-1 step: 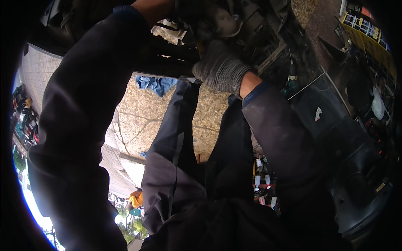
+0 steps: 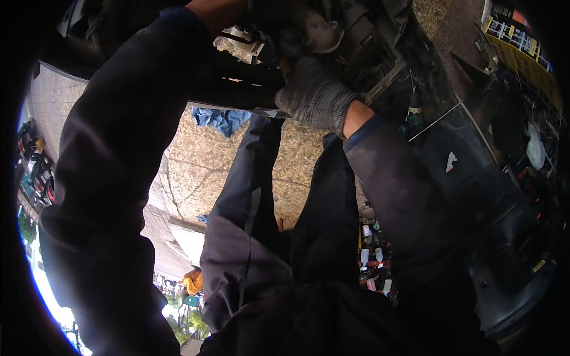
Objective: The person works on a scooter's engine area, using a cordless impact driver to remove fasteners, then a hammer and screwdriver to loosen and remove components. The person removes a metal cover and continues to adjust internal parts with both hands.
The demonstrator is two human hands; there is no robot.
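Both of my arms, in dark sleeves, reach into a vehicle's dark engine bay (image 2: 362, 65). My right hand (image 2: 314, 99) wears a grey knit glove. It is closed, fingers curled inward behind the black front crossbar (image 2: 237, 98); what they grip is hidden. Just beyond that glove sits a dusty, pale rounded part (image 2: 320, 32). At the top edge only the wrist and a bare portion of my left hand (image 2: 221, 13) show, and its fingers are out of sight. Between my arms a pale plastic piece (image 2: 246, 44) shows down in the bay.
A blue cloth (image 2: 222, 120) lies on the cracked concrete floor (image 2: 190, 166) below the crossbar. On the right are a dark glossy panel (image 2: 493, 219) and a thin metal rod (image 2: 436, 121). Assorted small bottles (image 2: 379, 255) sit behind my right leg. A yellow rack (image 2: 522, 59) stands far right.
My gloved right hand and wrist have shifted very slightly to the right. My left arm and the surrounding parts look the same.
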